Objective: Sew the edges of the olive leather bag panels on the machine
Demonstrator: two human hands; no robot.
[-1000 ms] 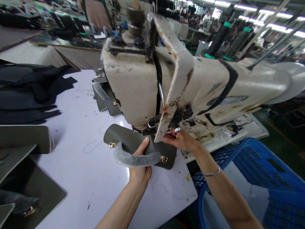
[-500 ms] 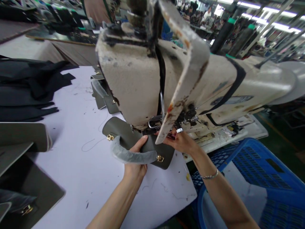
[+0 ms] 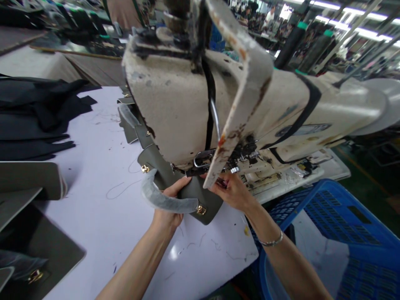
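Olive panel (image 3: 191, 192) at the sewing machine (image 3: 168, 104)

Dark cloth pieces (image 3: 34, 114) lie at the left of the white bench (image 3: 100, 233), beyond more olive pieces (image 3: 34, 177). The left hand (image 3: 168, 218) grips the panel, thumb on top; a wrapped handle (image 3: 164, 202) arches across that hand. The panel's far edge is under the machine head. The right hand (image 3: 235, 192) bends its fingers at the panel's right side; whether they grip it, I cannot tell. Rightmost, a blue basket (image 3: 328, 189).
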